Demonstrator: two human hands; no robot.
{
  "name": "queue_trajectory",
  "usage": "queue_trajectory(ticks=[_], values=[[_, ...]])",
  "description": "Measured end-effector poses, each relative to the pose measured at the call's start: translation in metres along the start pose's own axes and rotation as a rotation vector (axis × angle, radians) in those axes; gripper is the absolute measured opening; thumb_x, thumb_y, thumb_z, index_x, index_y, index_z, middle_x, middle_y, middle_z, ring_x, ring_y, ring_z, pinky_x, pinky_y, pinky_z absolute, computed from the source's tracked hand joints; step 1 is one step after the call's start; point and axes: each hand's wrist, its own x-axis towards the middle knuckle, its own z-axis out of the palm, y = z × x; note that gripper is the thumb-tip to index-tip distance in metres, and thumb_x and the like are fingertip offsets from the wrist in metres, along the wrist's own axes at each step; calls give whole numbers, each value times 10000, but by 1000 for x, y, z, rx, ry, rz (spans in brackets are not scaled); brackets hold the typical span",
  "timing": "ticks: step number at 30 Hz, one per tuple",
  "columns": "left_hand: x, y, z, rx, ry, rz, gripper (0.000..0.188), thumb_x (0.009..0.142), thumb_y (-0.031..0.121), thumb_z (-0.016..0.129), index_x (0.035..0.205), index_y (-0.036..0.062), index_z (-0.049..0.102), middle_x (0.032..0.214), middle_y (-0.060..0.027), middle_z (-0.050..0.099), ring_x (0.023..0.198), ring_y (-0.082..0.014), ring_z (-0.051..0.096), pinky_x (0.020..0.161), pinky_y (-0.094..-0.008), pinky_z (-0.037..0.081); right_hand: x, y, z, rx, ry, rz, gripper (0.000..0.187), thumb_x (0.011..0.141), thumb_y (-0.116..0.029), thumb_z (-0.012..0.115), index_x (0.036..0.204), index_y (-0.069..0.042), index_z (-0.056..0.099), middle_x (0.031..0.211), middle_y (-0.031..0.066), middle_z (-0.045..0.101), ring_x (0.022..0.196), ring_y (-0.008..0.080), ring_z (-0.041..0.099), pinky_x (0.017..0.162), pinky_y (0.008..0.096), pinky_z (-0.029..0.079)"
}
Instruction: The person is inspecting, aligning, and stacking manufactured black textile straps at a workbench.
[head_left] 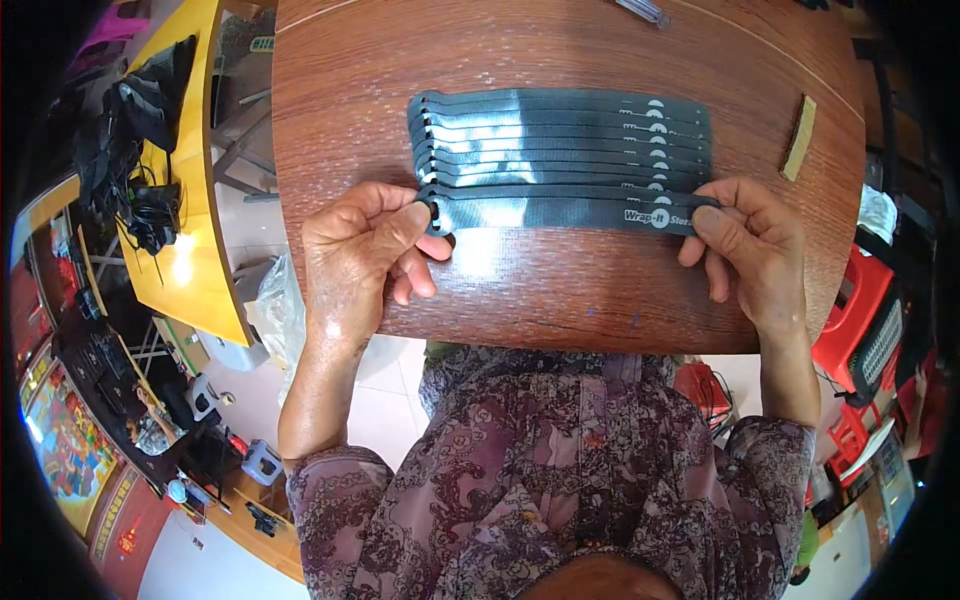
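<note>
Several dark grey cable straps (560, 140) lie on the table, overlapping in a neat row, one edge showing beyond the other. Each has a slotted, rounded end at the left and a pale printed mark near the right. The nearest strap (560, 212) is stretched flat along the front of the row. My left hand (365, 240) pinches its slotted end between thumb and fingers. At the other end, my right hand (748, 240) grips the strap's tip, thumb on top. Whether this strap is lifted off the table I cannot tell.
A round brown wood-grain table (590, 300) carries the straps. A thin yellowish strip (798, 138) lies at its right, and a clear plastic item (643, 11) at the far edge. To the left stands a yellow table (185, 240) with black items; a red stool (855, 320) is at the right.
</note>
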Motion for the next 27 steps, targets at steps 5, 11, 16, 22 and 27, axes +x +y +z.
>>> queue_trajectory(ticks=[5, 11, 16, 22, 27], values=[[0, 3, 1, -3, 4, -40, 167, 890, 92, 594, 897, -75, 605, 683, -143, 656, 431, -106, 569, 337, -174, 369, 1, 1, -1, 22, -4, 13, 180, 904, -97, 568, 1020, 41, 559, 695, 100, 633, 404, 73, 469, 362, 191, 350], [1, 5, 5, -11, 16, -57, 159, 878, 81, 599, 893, -77, 602, 679, -156, 652, 409, -117, 546, 334, -184, 366, 0, -1, -4, 47, -8, 28, 181, 896, -104, 579, 1008, 37, 566, 694, 93, 634, 402, 74, 469, 366, 191, 357], [0, 2, 0, -14, 21, -14, 164, 875, 83, 598, 876, -81, 599, 679, -173, 648, 397, -121, 533, 325, -191, 358, 0, -2, -1, 45, -13, 45, 177, 890, -106, 585, 996, 35, 571, 695, 88, 634, 409, 73, 473, 374, 190, 361], [1, 0, -1, -13, 2, 3, 170, 879, 89, 594, 878, -80, 597, 674, -175, 647, 393, -123, 531, 319, -194, 354, -1, -4, -1, 56, -32, 38, 172, 892, -102, 583, 996, 35, 571, 694, 88, 634, 416, 71, 479, 373, 192, 359], [1, 0, -4, -7, 10, 8, 176, 881, 97, 600, 884, -80, 595, 677, -171, 649, 396, -122, 532, 319, -194, 356, 0, -4, 0, 49, -26, 28, 170, 892, -91, 582, 1003, 36, 567, 696, 97, 640, 404, 72, 473, 372, 195, 359]])
